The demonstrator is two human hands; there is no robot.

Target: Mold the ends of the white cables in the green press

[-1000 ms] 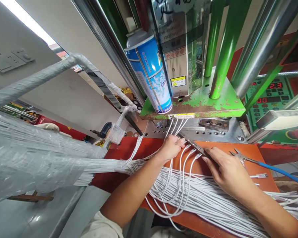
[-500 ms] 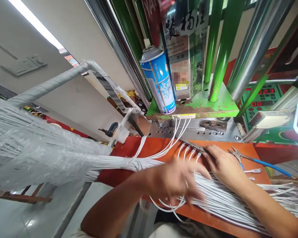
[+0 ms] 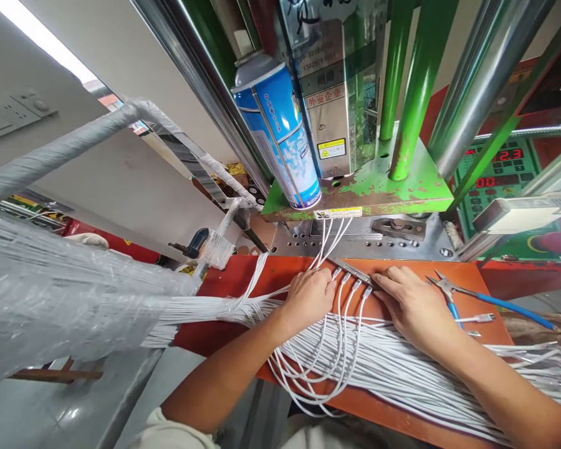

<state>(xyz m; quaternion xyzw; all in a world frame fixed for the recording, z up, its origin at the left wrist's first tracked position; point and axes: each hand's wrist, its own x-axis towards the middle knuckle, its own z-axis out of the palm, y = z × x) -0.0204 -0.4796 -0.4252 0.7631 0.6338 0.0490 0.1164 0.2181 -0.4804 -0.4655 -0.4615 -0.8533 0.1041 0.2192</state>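
A narrow metal bar (image 3: 355, 272) lies aslant at the back of the orange board, with several white cable plugs (image 3: 356, 285) set along its front edge. My right hand (image 3: 409, 299) grips the bar's right end between thumb and fingers. At the left end, my left hand (image 3: 308, 293) is closed, its fingertips at the leftmost plug and its cable; the pinch itself is partly hidden. From the plugs, thin white cables (image 3: 341, 337) loop down over a thick bundle of white cables (image 3: 402, 368).
Blue-handled pliers (image 3: 490, 302) and a loose plug (image 3: 484, 318) lie on the orange board (image 3: 234, 280) at the right. Behind stands a green press plate (image 3: 369, 199) bearing a blue spray can (image 3: 280, 131). Plastic-wrapped cables (image 3: 75, 299) hang at the left; a control panel (image 3: 500, 168) glows at the right.
My left hand, blurred over the cables before, has moved up to the bar's left end and closed there. My right hand stays at the bar's right end. The view has shifted slightly.
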